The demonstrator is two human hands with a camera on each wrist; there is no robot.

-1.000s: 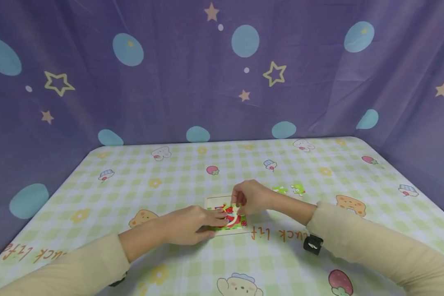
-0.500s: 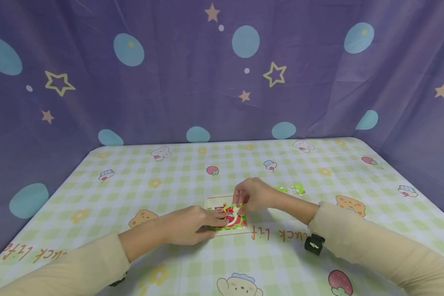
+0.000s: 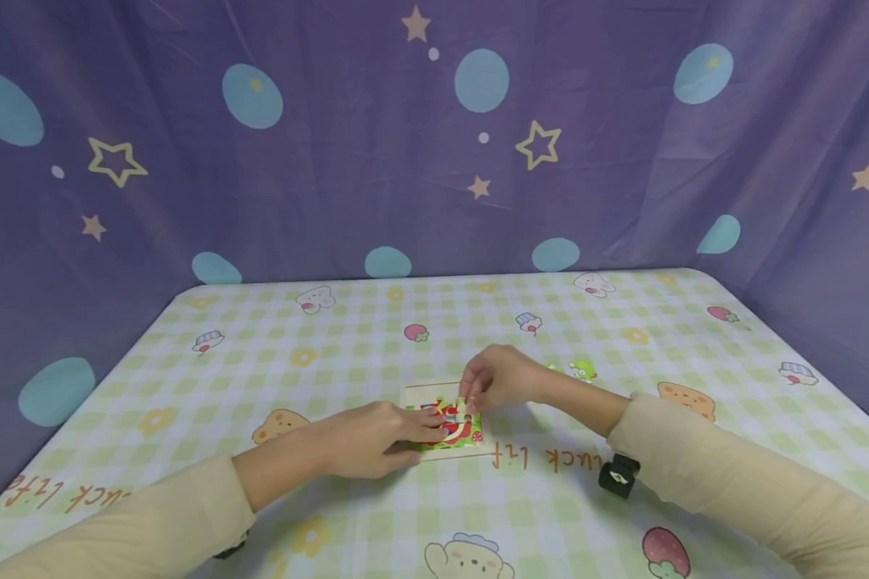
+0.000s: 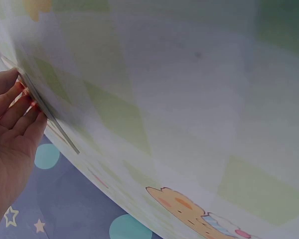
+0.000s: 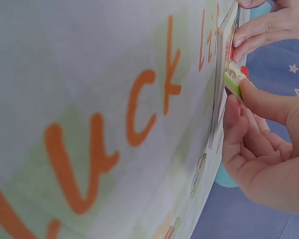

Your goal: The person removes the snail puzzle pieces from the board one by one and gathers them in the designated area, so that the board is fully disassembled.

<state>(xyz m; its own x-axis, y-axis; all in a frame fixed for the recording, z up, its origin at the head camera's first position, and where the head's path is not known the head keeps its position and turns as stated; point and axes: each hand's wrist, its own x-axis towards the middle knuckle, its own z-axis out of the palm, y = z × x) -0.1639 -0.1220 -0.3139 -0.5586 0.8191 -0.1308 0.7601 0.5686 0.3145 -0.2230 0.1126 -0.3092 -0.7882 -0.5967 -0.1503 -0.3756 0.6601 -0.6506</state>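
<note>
A small wooden jigsaw tray (image 3: pixel 434 387) with a red and green picture lies on the table in the head view. My left hand (image 3: pixel 380 438) rests on the left part of the picture, fingers stretched over the pieces. The left wrist view has the same hand (image 4: pixel 15 134) at the edge of the thin tray (image 4: pixel 62 132). Between thumb and fingertips, my right hand (image 3: pixel 503 376) pinches a jigsaw piece (image 5: pixel 234 78), which tilts up at the tray's right side. The right fingers hide part of that piece.
A green loose jigsaw piece (image 3: pixel 583 369) lies beyond my right wrist, and another beside it is mostly covered by that wrist. The table wears a green checked cloth (image 3: pixel 362 523) with printed cartoons. Behind it hangs a purple curtain (image 3: pixel 376 161).
My right hand has shifted slightly right and away from me, tilting the pinched jigsaw piece. Its wrist now covers more of the nearer loose piece. My left hand has stayed in place.
</note>
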